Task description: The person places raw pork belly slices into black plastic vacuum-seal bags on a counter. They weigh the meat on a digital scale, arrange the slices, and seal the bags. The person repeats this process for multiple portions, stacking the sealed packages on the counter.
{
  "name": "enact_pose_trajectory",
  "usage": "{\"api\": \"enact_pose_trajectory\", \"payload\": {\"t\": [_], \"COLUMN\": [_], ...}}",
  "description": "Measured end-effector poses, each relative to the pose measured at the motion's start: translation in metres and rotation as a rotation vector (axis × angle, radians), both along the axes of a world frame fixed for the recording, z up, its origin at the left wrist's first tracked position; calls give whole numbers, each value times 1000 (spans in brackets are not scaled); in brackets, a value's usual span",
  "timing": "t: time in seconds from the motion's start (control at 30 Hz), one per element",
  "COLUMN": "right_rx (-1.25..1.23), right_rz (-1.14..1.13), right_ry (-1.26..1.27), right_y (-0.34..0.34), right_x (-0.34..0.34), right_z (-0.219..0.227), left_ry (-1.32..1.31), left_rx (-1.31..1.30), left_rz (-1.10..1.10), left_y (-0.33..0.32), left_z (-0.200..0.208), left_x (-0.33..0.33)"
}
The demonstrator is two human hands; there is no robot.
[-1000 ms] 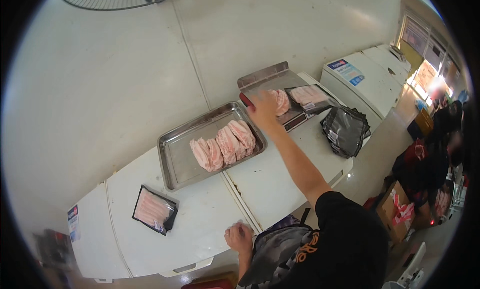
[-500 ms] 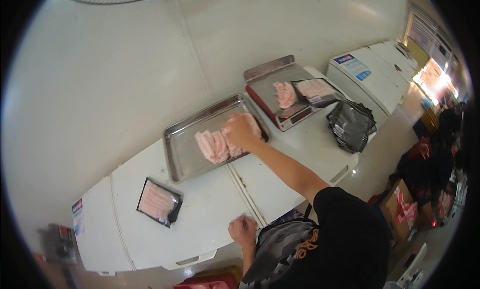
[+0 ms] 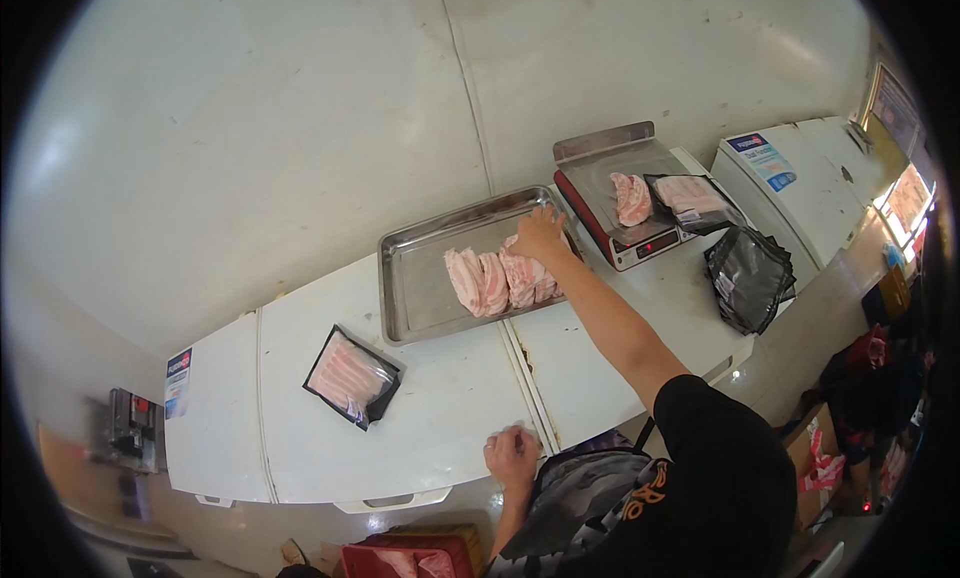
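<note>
Stainless steel tray [image 3: 420, 288] is seen at the centre of the frame, laid across the white chest freezer lids [image 3: 440, 418], with a row of raw pink meat slices [image 3: 500, 281] piled toward its right end. The right hand [image 3: 541, 235] is stretched out from the lower right and is placed on top of the rightmost slices, fingers curled down onto them; whether a slice is actually gripped cannot be told. The left hand [image 3: 511, 455] is rested at the near edge of the freezer lid, low in the centre, loosely clenched, with nothing visibly held.

Just right of the tray, a weighing scale [image 3: 625, 193] is set, a piece of meat [image 3: 631, 198] lying on its platform beside a black packed tray [image 3: 690, 200] of meat. A stack of dark plastic bags [image 3: 748, 276] is seen further right. Left of centre, a sealed black tray of sliced meat [image 3: 351, 376] is laid on the lid, well apart from both hands.
</note>
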State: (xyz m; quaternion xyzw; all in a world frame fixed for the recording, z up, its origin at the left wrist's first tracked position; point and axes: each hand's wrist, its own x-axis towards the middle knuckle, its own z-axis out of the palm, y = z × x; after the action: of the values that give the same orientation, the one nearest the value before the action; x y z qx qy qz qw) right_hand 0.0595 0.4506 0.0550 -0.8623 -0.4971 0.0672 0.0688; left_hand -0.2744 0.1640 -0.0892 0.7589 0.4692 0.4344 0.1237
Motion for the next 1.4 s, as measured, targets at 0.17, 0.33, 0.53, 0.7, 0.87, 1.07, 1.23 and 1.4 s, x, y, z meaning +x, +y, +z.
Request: {"api": "enact_pose_trajectory", "payload": {"t": [0.17,0.33,0.53,0.7,0.87,1.07,1.23,1.4], "right_rx": [-107,-153,-123,156,557,102,-214,-368], "right_rz": [-18,-46,-48,52,191,269,160,161], "right_ry": [76,140,234,188,40,-212,-83,-76], "right_y": [10,18,21,-2,-14,12,37,60], "right_x": [2,7,13,5,-9,-55,-59,-61], "right_z": [12,12,9,-8,-27,-31,-18,-21], "left_ry": [18,43,52,53,55,55,22,35], "left_rx": [-4,25,53,34,30,45,51,53], "left_rz": [3,21,24,21,8,-48,-33,7], "left_y": [0,0,2,1,1,1,0,0], "left_z": [1,2,0,-1,0,3,2,-2], "left_x": [0,2,1,-1,-1,-2,-2,0]}}
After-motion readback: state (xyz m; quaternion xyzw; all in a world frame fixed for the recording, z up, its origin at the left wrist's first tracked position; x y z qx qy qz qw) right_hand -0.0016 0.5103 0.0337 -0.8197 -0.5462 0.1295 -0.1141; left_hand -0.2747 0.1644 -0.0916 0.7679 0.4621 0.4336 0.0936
